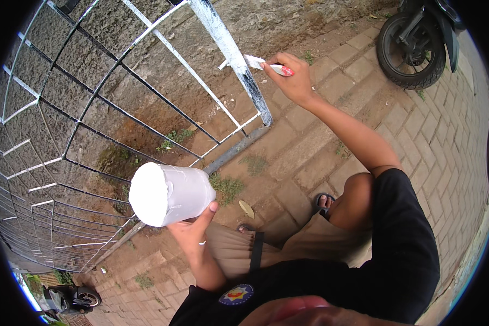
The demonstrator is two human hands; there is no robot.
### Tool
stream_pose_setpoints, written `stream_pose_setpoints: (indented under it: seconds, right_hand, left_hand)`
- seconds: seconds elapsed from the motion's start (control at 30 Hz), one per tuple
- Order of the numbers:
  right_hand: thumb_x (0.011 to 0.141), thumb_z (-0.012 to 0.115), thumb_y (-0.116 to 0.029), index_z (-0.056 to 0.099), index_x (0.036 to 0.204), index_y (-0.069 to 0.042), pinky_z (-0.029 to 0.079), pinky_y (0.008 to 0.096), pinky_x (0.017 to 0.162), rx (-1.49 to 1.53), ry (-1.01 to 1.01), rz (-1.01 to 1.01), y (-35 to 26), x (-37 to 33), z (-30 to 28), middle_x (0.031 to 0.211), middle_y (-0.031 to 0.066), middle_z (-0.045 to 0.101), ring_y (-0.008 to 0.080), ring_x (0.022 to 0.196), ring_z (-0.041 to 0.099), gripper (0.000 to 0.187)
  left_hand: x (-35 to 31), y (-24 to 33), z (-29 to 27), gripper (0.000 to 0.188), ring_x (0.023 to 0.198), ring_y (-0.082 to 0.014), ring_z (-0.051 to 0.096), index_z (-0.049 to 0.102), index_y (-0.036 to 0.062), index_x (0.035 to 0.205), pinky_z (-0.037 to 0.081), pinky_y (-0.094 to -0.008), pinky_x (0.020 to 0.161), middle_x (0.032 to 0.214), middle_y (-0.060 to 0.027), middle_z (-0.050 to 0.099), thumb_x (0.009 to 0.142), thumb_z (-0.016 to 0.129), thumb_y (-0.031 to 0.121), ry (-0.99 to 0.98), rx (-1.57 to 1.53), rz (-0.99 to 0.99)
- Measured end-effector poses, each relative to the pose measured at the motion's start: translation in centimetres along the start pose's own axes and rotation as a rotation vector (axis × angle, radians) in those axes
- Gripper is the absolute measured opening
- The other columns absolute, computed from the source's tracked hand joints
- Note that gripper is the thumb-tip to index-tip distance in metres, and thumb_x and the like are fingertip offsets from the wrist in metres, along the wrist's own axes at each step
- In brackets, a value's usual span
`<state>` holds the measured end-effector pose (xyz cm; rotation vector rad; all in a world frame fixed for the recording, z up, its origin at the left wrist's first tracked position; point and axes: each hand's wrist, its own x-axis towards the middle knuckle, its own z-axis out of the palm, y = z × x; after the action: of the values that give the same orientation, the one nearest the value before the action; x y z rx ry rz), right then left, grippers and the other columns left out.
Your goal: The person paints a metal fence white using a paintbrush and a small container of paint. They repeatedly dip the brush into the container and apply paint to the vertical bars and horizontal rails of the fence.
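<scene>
My right hand (293,81) is closed around a paintbrush (282,69) with a white and red handle. Its white, paint-covered head (254,61) meets the edge of the wide end post (226,46) of a metal fence. White paint covers much of that post, with dark patches showing toward its lower end. In my left hand (191,231) is a translucent plastic tub (187,187), gripped from below and tilted toward the fence; white paint (148,194) fills its mouth. The fence bars (141,81) are partly white and partly black.
A rough wall (108,32) stands behind the fence, with soil and weeds (226,187) along its foot. Brick paving (418,157) lies around my sandalled feet. One motorcycle wheel (411,50) is at the upper right; another motorcycle (70,299) stands at the lower left.
</scene>
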<state>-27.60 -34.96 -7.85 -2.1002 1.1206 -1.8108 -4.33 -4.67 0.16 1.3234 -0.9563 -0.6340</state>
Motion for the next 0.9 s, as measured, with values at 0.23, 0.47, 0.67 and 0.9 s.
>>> stream_pose_setpoints:
  seconds: [0.23,0.47,0.67,0.9]
  right_hand:
    - [0.086,0.081,-0.016,0.071,0.086,-0.005,0.050,0.0334,0.056,0.064,-0.241,-0.218,-5.5,-1.6,1.1,0.079,0.0080,0.068,0.0224,0.065,0.067,0.015]
    - [0.092,0.078,-0.020,0.071,0.086,0.000,0.048,0.0279,0.061,0.136,-0.098,0.289,0.0,-0.8,-0.8,0.080,0.0070,0.073,0.0082,0.071,0.064,0.021]
    - [0.090,0.079,-0.017,0.070,0.085,-0.001,0.048,0.0300,0.060,0.033,-0.113,0.143,-0.3,-0.8,-1.2,0.075,0.0082,0.070,0.0136,0.068,0.065,0.019]
    - [0.086,0.081,-0.012,0.071,0.085,-0.003,0.051,0.0331,0.061,0.224,-0.284,-0.162,-4.9,-3.4,1.3,0.080,0.0099,0.070,0.0212,0.070,0.069,0.014]
  left_hand:
    - [-0.3,0.1,0.4,0.077,0.107,-0.0242,0.068,0.053,-0.0054,0.133,0.054,-0.0373,0.097,0.119,-0.0155,0.067,0.065,0.090,-0.001,0.000,-0.002,-0.044]
    - [0.0,0.7,0.1,0.073,0.107,-0.0232,0.067,0.057,-0.0055,0.129,0.053,-0.0367,0.097,0.116,-0.0148,0.068,0.065,0.091,0.000,0.015,0.003,-0.058]
    - [-0.2,0.5,-0.4,0.071,0.107,-0.0231,0.068,0.058,-0.0064,0.128,0.053,-0.0369,0.097,0.115,-0.0147,0.068,0.066,0.091,0.001,-0.020,0.012,-0.092]
    - [-0.3,0.2,-0.1,0.072,0.107,-0.0242,0.068,0.057,-0.0062,0.129,0.054,-0.0374,0.096,0.117,-0.0160,0.068,0.066,0.091,0.000,-0.026,0.044,-0.073]
